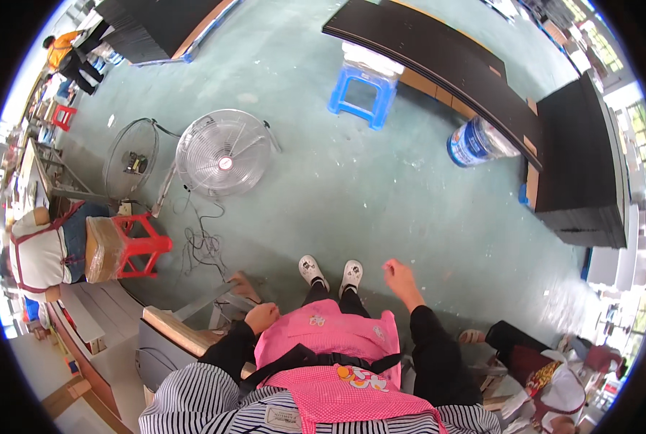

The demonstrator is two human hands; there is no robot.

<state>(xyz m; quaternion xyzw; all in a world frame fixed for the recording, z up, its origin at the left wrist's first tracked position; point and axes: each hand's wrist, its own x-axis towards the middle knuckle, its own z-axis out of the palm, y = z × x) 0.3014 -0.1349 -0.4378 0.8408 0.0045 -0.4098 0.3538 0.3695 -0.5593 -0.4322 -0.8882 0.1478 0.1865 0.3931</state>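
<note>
My left hand (pixel 262 318) is loosely curled beside the pink apron (pixel 294 333) that I wear, with nothing visible in it. Close by is the wooden edge (pixel 174 329) of a bench at my left. My right hand (pixel 401 281) is held out in front of the apron's right side, above the floor. Its fingers are bent inward, and no object shows in them. Below, my light clogs (pixel 312 270) stand on the green floor.
A large floor fan (pixel 223 153) with loose cables stands ahead left. Beside it, a seated person (pixel 48 246) is near a red stool (pixel 142 249). Dark panels (pixel 438 58) rest on a blue stool (pixel 366 90) and a bucket (pixel 475 141). Another person (pixel 554 383) sits at right.
</note>
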